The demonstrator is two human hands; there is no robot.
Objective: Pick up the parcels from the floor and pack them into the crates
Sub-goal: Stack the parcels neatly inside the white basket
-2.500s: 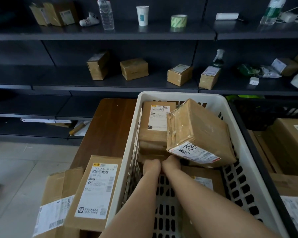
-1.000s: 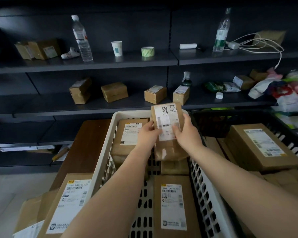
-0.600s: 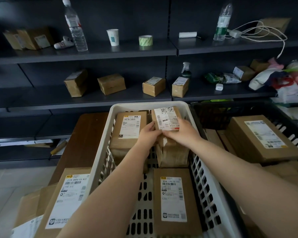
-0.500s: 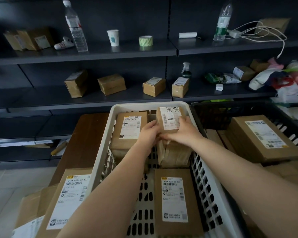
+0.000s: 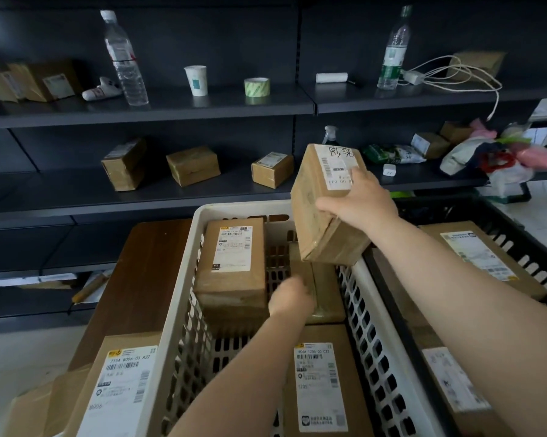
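The head view looks down past dark shelving (image 5: 202, 105) onto two crates side by side: a white crate (image 5: 183, 351) on a wooden worktop (image 5: 149, 263) and a black crate (image 5: 530, 272) to its right. Inside the white crate I count three parcels at rest: a tall box (image 5: 231, 266) standing at the back left, a low box (image 5: 325, 291) at the back right, and a flat labelled box (image 5: 319, 389) lying nearer the camera. The black crate shows at least two more, partly hidden by the arm. Two labelled parcels lean outside the white crate's left wall. The right hand (image 5: 360, 203) is closed around a taped parcel (image 5: 322, 209), holding it tilted above the crate's back right corner, clear of the contents. The left hand (image 5: 291, 298) reaches down with fingers touching the low box; whether it grips or merely pushes, I cannot tell. To seat the lifted parcel well, it seems wise to shift the low box flush against the wall first, then lower the parcel flat rather than on edge. On the middle shelf, three small boxes sit at the left.
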